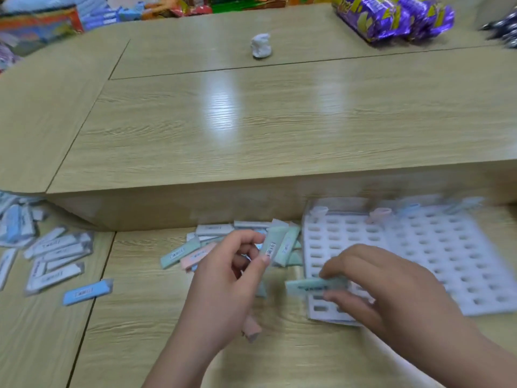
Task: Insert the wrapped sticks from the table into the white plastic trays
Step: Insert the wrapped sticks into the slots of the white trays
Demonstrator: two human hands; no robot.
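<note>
My left hand (223, 287) grips several wrapped sticks (272, 245), mostly pale green with one pink end poking out below the palm. My right hand (375, 287) pinches a single pale green stick (310, 285), lying flat over the near left corner of the white plastic tray (453, 256). The tray has rows of small slots, and a few sticks stand in its far row. A loose pile of green, pink and grey sticks (195, 252) lies on the table just left of the tray, behind my left hand.
More grey and blue wrapped sticks (56, 256) are scattered at the left. A raised wooden table section (251, 130) rises right behind the tray. A crumpled white wad (261, 46) and purple snack packs (391, 15) sit farther back.
</note>
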